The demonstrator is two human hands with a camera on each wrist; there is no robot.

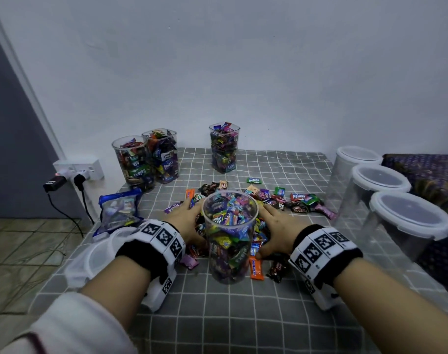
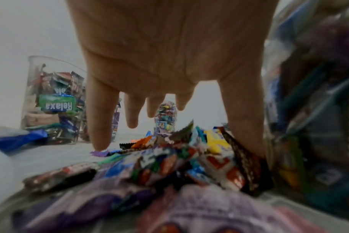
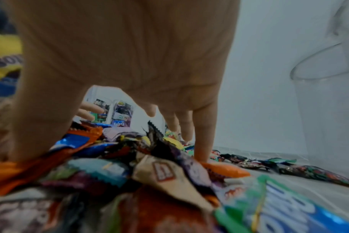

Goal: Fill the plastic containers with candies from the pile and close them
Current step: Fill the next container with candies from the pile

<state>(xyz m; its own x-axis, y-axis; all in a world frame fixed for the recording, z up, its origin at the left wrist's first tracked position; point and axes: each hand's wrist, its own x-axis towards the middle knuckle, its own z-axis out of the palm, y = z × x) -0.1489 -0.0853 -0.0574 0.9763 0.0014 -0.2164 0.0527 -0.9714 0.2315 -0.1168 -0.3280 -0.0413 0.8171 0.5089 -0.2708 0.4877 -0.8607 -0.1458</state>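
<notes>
Reaching: both hands lie on the candy pile (image 1: pixel 258 200), one each side of the open container (image 1: pixel 230 236) at frame centre.
Left hand (image 1: pixel 185 221): fingers spread and straight, tips down on wrappers, gripping nothing.
Right hand (image 1: pixel 275 226): fingers spread apart, pressing the pile, holding nothing.
Filled containers (image 1: pixel 224 149): three, lidless, upper centre-left.
Lidded containers (image 1: pixel 396 208): three, right edge.
Loose lid (image 1: pixel 95 256): lower left.

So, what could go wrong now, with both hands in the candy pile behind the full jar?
1. The near jar is already heaped to its rim; more candy may spill over.
2. The left hand and right hand flank it closely, so lifting a scoop could tip it.
3. Stray candies lie near the empty lidded jars at the edge and may get pushed off.
</notes>
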